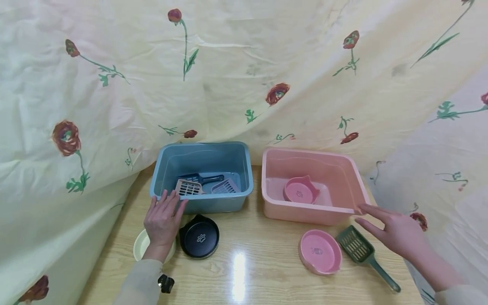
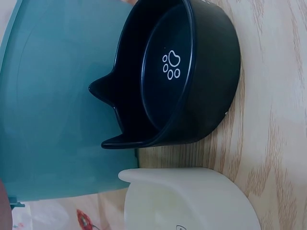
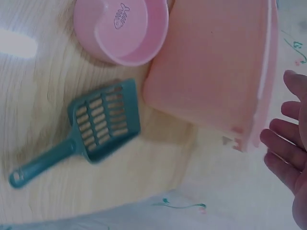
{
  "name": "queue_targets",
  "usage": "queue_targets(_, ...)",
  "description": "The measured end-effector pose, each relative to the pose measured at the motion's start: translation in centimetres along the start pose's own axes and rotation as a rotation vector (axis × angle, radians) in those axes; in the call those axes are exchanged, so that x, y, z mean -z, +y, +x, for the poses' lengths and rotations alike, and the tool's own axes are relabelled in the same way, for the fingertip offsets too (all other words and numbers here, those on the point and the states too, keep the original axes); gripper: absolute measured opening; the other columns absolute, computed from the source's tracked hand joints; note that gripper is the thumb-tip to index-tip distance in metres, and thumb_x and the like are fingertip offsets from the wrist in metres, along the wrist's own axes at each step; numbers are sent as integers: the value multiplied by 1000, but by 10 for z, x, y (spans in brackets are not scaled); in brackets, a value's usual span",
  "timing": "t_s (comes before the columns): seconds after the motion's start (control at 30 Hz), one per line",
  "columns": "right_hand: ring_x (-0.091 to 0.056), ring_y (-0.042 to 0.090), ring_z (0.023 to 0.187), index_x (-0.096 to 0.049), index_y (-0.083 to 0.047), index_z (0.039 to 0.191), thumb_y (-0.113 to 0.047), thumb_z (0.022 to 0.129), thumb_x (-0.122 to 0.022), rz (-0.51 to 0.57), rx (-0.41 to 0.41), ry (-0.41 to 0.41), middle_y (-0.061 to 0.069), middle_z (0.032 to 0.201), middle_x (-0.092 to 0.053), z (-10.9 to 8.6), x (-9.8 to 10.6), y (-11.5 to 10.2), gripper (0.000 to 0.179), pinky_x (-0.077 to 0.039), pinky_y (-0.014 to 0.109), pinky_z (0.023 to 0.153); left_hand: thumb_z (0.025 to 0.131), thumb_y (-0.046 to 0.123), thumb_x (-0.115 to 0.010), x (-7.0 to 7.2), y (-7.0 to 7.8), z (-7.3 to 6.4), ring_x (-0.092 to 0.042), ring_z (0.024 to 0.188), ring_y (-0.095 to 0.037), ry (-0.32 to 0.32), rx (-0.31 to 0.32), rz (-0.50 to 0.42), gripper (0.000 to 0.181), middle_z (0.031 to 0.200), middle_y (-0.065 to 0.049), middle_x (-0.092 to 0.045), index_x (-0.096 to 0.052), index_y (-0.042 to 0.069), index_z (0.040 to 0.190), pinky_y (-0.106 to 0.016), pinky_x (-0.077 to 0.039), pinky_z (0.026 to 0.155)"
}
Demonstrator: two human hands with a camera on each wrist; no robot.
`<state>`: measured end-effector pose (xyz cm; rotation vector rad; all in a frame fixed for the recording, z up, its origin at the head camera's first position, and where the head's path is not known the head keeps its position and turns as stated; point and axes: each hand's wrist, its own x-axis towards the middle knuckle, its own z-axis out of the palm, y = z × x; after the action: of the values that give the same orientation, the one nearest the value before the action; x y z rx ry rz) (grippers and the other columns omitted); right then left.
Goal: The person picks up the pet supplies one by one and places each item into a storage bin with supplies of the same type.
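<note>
My left hand (image 1: 164, 222) reaches over the pale cream bowl (image 1: 141, 245), its extended fingers overlapping the front rim of the blue litter box (image 1: 209, 206). Inside that box lie a dark blue litter scoop (image 1: 213, 179), a beige scoop (image 1: 189, 187) and a lilac scoop (image 1: 225, 186). Beside the left hand sits a black cat-eared bowl (image 1: 200, 238) with a paw print. My right hand (image 1: 400, 231) has its fingers extended at the front right corner of the pink litter box (image 1: 305, 215), holding nothing. A pink cat-eared bowl (image 1: 301, 190) stands inside this box.
A second pink bowl (image 1: 320, 252) stands on the wooden table (image 1: 267, 271) in front of the pink box. Next to it lies a dark green litter scoop (image 1: 358, 246), handle toward the front right. Flowered cloth (image 1: 228, 76) hangs behind the boxes and along both sides.
</note>
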<state>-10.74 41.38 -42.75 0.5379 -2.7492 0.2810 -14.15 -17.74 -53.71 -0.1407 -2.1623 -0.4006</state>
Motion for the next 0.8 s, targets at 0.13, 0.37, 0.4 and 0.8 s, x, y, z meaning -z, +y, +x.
queue_targets(0.13, -67, 19, 61, -77, -2, 126, -36, 88, -88, 5, -89, -227, 26, 109, -78, 2, 16, 0, 52, -55, 38, 53, 100, 40, -75, 1, -2, 0, -74, 114, -41, -9, 4, 4, 41, 116, -18, -78, -81, 2, 112, -62, -54, 104)
queue_targets(0.37, -78, 36, 90, -77, 3, 123, -41, 92, -84, 9, -152, -445, 25, 109, -78, -6, 25, 20, 55, -63, 50, 71, 106, 50, -63, 2, -5, -1, -74, 114, -40, 1, 17, -7, 51, 116, -17, -78, -82, 3, 112, -63, -54, 104)
queue_targets(0.4, -77, 39, 94, -75, 5, 124, -42, 93, -83, 19, -161, -471, 27, 111, -77, -8, 25, 24, 57, -62, 54, 75, 106, 50, -63, 2, -5, -1, -74, 114, -40, 3, 18, -8, 51, 116, -17, -78, -82, 3, 113, -63, -54, 104)
queue_targets(0.8, -70, 53, 106, -54, 23, 137, -45, 95, -79, 105, -212, -690, 39, 119, -69, -49, -20, 60, 84, -59, 64, 86, 105, 48, -67, 0, -5, 0, -73, 116, -40, -8, 19, -16, 47, 118, -16, -78, -81, 4, 113, -62, -53, 105)
